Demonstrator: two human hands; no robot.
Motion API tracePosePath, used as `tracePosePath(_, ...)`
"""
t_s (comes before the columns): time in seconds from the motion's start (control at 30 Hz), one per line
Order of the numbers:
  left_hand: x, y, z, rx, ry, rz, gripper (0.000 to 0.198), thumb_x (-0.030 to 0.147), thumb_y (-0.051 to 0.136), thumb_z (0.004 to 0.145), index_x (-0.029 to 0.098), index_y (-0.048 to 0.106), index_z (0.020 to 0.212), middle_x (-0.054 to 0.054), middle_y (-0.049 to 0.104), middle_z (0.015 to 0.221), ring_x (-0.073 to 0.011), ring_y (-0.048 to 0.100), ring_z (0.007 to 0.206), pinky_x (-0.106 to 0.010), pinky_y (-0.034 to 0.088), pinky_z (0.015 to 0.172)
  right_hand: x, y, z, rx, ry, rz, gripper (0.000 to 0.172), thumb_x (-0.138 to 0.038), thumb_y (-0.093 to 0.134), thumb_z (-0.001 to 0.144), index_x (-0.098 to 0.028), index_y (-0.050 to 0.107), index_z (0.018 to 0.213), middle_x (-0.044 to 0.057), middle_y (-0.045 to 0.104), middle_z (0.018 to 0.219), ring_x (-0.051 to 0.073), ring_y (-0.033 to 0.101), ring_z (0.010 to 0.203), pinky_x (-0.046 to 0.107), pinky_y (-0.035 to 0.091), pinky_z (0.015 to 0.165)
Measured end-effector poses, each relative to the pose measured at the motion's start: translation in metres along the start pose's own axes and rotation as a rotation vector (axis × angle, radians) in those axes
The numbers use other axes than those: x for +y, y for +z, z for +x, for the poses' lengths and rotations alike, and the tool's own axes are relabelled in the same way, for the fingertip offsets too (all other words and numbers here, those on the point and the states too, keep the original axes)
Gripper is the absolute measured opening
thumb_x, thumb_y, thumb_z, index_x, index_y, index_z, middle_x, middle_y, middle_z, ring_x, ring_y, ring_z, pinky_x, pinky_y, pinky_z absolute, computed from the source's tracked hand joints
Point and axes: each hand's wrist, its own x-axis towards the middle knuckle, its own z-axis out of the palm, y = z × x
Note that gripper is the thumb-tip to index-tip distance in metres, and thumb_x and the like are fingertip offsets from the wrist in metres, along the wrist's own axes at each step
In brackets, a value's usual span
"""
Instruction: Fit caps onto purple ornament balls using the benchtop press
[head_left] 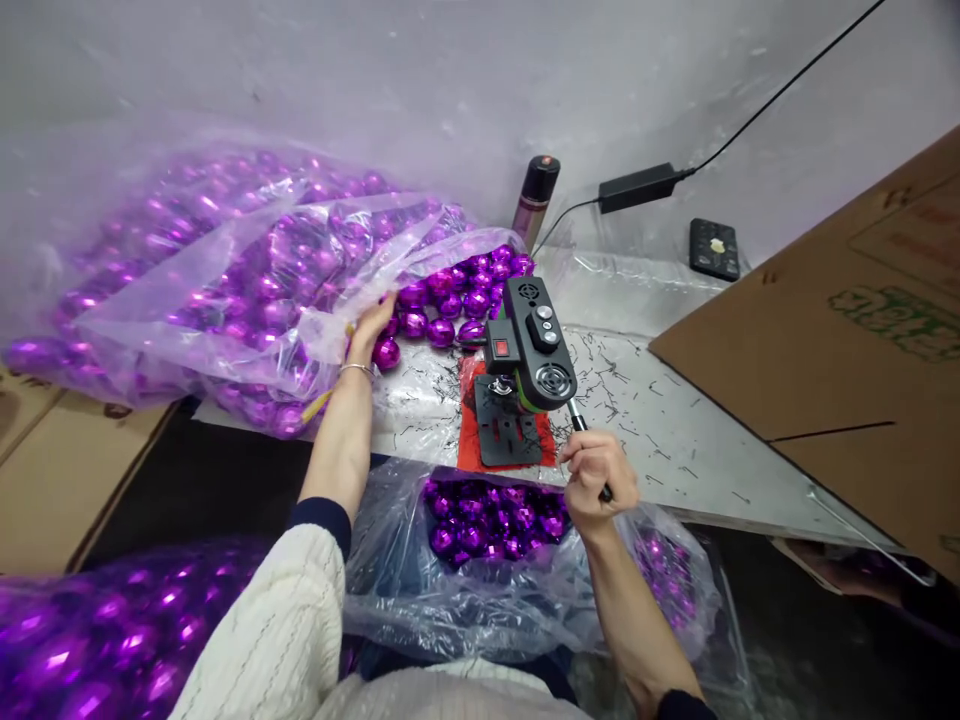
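Observation:
My left hand (370, 325) reaches to the mouth of a clear plastic bag, its visible fingers stretched out against shiny purple faceted balls (441, 332). Its far fingers are partly hidden by the bag and balls. One loose purple ball (386, 353) lies just beside the wrist. My right hand (598, 478) is wrapped round the black-gripped lever (577, 415) of a small black machine (541, 345). The machine has a red switch and stands on a black slotted base plate (495, 440) over a red sheet (469, 435). Something shiny sits under the machine's head, too small to make out.
A big bag of purple balls (225, 260) fills the left. Another open bag of balls (495, 520) lies below the table edge. Behind are a spray can (536, 195), power adapter (637, 187) and black device (714, 249). A cardboard box (847, 330) stands right; dark bits litter the table (630, 420).

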Motion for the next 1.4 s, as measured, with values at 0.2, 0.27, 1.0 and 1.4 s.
tracePosePath(0.2,0.006,0.018,-0.053,-0.138,-0.071,0.086,0.055,0.051,0.053,0.104,0.015,0.064,0.144,-0.018,0.062,0.157,-0.0345,0.049,0.156,-0.051,0.033,0.131,0.003,0.0,0.003,-0.026,-0.021,0.028,0.033,-0.014,0.051,0.103,-0.022,0.055,0.071,-0.002,0.061,0.065,0.013,0.063,0.062,0.028,0.046,0.056)
tracePosePath(0.27,0.009,0.018,-0.073,-0.122,-0.026,0.107,0.059,0.049,0.054,0.104,0.016,0.057,0.153,-0.019,0.048,0.169,-0.0349,0.037,0.163,-0.053,0.029,0.133,0.004,0.0,0.004,-0.028,-0.031,0.038,0.032,-0.014,0.051,0.103,-0.022,0.055,0.071,-0.002,0.06,0.064,0.014,0.064,0.062,0.028,0.046,0.055)
tracePosePath(1.0,0.015,-0.023,-0.229,-0.133,0.319,0.192,0.057,0.045,0.068,0.097,0.021,0.054,0.147,-0.015,0.066,0.142,-0.0318,0.066,0.129,-0.047,0.052,0.109,0.006,0.003,0.005,-0.02,-0.047,0.054,0.034,-0.012,0.05,0.102,-0.023,0.053,0.07,-0.002,0.059,0.062,0.015,0.066,0.064,0.028,0.048,0.057)
tracePosePath(1.4,0.057,0.016,-0.273,-0.019,-0.081,-0.483,0.066,0.062,0.064,0.097,0.031,0.049,0.153,-0.011,0.061,0.151,-0.0296,0.06,0.141,-0.043,0.051,0.118,0.004,0.001,0.009,-0.034,-0.056,0.041,0.032,-0.016,0.052,0.101,-0.023,0.055,0.071,0.0,0.065,0.066,0.015,0.065,0.061,0.03,0.047,0.055)
